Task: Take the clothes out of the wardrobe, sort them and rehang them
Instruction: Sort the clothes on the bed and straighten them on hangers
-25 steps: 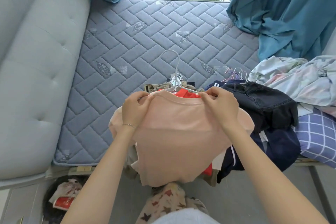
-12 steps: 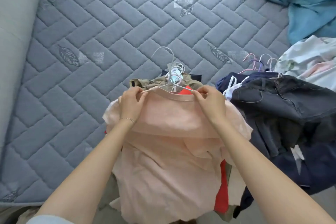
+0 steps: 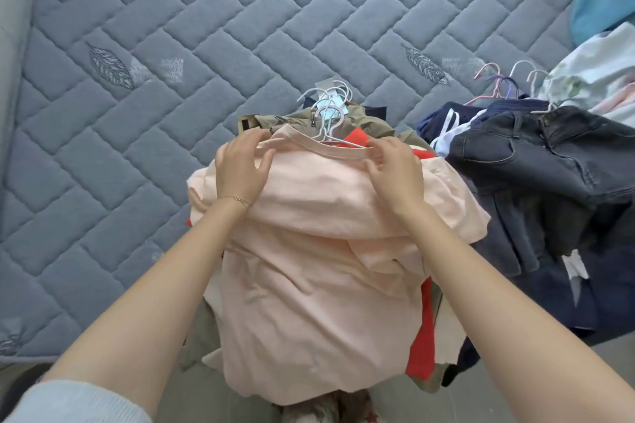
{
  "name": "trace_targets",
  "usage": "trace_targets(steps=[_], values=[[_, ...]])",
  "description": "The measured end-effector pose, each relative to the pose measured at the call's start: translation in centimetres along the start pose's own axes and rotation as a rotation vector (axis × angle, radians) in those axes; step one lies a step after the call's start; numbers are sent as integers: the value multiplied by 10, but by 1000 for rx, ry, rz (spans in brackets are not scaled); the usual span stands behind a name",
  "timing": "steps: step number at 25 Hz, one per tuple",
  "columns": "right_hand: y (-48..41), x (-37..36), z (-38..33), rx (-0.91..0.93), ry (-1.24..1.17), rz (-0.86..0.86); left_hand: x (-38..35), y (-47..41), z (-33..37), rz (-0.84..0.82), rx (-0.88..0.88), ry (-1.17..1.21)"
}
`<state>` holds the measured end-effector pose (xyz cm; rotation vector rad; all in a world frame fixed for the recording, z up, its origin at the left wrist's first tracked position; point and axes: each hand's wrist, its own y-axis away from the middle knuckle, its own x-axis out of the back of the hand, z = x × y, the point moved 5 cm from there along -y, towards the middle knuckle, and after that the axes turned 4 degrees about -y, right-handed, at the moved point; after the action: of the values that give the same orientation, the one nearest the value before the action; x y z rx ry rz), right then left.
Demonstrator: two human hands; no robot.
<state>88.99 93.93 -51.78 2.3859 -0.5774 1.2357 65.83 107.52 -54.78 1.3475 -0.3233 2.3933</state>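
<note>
Left hand (image 3: pixel 240 172) now flattened, right hand (image 3: pixel 395 172) pinching collar (image 3: pixel 330 149)

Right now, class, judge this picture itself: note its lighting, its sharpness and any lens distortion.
Head view: soft, even daylight, no glare, only faint shadows in the shirt folds; head view: the centre is fairly sharp, left hand, right hand and hangers clear; head view: wide-angle stretch swells the forearms toward the lower corners and bends the mattress quilting near the edges.
</note>
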Motion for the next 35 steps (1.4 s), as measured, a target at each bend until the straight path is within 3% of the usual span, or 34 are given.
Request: trace_targets(steps=[9, 16, 24, 31, 35], values=[[132, 138, -82, 44, -138, 59, 147, 106, 107, 32, -70, 41], [252, 240, -104, -30, -250, 175, 203, 193, 196, 3, -65, 173], [303, 322, -32, -72, -240, 285, 205, 196, 285, 42, -284, 149], [278, 394, 73, 20, -271, 216, 145, 190, 396, 124, -238, 125], [265, 436, 144, 84, -242, 103, 100, 210, 455, 163, -95, 162]])
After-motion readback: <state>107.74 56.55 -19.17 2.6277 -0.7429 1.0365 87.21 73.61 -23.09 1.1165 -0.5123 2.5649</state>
